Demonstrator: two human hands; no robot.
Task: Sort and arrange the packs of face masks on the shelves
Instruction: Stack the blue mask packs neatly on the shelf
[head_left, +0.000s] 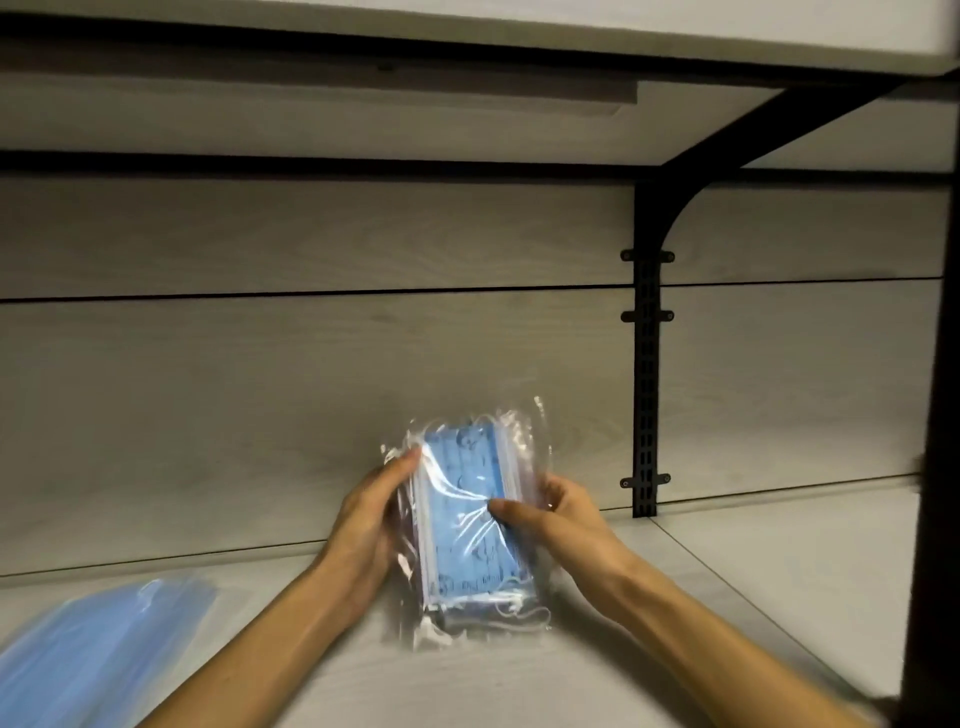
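Observation:
A clear plastic pack of blue face masks (467, 514) stands upright on its short end on the pale wood-grain shelf (727, 582), in the middle of the head view. My left hand (371, 525) grips its left edge, fingers behind the pack. My right hand (550, 519) holds the right edge, with the thumb pressed on the front of the pack. More blue masks in plastic (88, 654) lie flat and blurred at the lower left of the same shelf.
A black slotted upright with a curved bracket (647, 374) runs up the back panel to the right of the pack. A dark post (935, 467) closes the right side. Another shelf board (467, 31) sits overhead.

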